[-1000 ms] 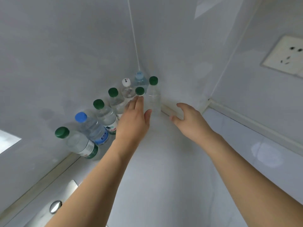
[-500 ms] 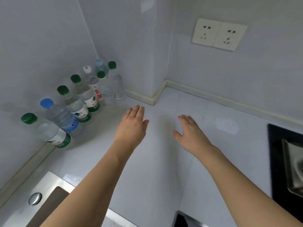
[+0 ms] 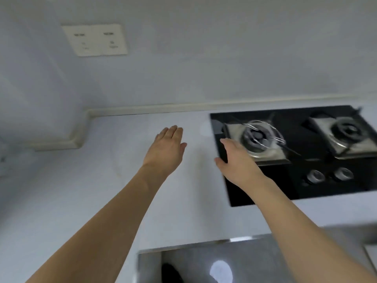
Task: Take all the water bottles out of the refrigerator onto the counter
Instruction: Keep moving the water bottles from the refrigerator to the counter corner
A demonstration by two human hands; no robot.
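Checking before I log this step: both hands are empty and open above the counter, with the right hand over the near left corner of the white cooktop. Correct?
Not quite: the head view shows the cooktop is black, not white. The rest holds: the left hand and right hand are open and empty above the counter, the right one over the cooktop's near left corner.

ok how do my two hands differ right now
The left hand is over bare counter; the right hand is over the black stove's left edge. The left reaches farther toward the wall than the right. Both are open, fingers straight, holding nothing.
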